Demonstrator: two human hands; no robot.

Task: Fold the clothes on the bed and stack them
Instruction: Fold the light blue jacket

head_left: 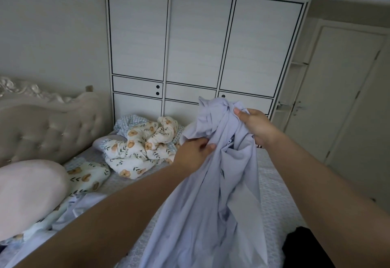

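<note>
Wardrobe (168, 42) with three white doors edged in black lines fills the far wall, and a pale closed door (341, 90) stands to its right. Below them lies the bed (274, 194), covered in a light textured sheet, with a tufted cream headboard (48, 128) along its left end. A large pink pillow (27, 196) rests at the near left corner of the bed, just below the headboard. A crumpled floral quilt (139, 147), white with orange flowers and green leaves, is heaped at the far edge of the bed near the wardrobe, and a smaller floral pillow (86, 179) lies between it and the pink pillow. Pale fabric (84, 206), loosely rumpled, lies at the near left edge of the bed beneath the left forearm. A pale lavender garment (211, 204) hangs in the air over the middle of the bed, bunched at the top and draping down towards the near edge. The right hand (257, 126) holds the garment's bunched top, its grip clamped on the cloth with thumb and fingers curled round it. The left hand (194, 151), lower and to the left, pinches a fold of the same garment, its grip also closed on the cloth. A dark item (304, 246) shows at the near right corner of the bed.
</note>
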